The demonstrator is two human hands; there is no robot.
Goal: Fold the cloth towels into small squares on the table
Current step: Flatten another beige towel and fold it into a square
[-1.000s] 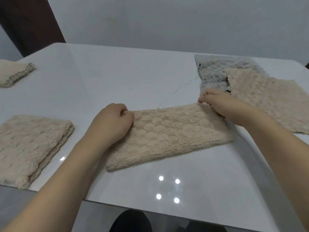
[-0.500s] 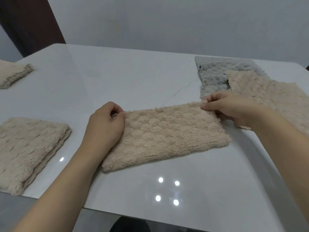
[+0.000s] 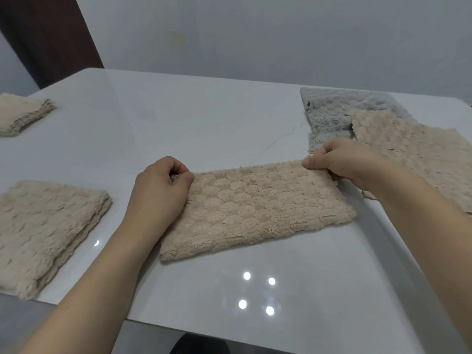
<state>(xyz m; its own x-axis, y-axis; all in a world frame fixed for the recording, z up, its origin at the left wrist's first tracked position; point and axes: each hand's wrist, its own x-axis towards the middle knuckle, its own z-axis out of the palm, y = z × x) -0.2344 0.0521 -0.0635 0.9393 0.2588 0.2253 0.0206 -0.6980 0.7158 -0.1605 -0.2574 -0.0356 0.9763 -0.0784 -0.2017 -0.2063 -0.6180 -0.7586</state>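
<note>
A beige textured towel point(image 3: 255, 208), folded into a long rectangle, lies flat on the white table point(image 3: 194, 123) in front of me. My left hand point(image 3: 159, 192) pinches its far left corner with curled fingers. My right hand point(image 3: 342, 159) pinches its far right corner between thumb and fingers. Two folded beige towels lie to the left: one near point(image 3: 46, 231) and one farther back point(image 3: 23, 114). At the right, an unfolded beige towel point(image 3: 419, 154) overlaps an unfolded grey towel point(image 3: 329, 116).
The table's near edge point(image 3: 229, 330) runs just below my forearms. A pale wall point(image 3: 281, 39) stands behind the table, with a dark brown door or panel point(image 3: 43, 34) at the far left. Ceiling lights reflect on the glossy tabletop near the front.
Both hands have kept their pinch on the far corners and shifted the towel slightly left and toward me. The towel stays flat.
</note>
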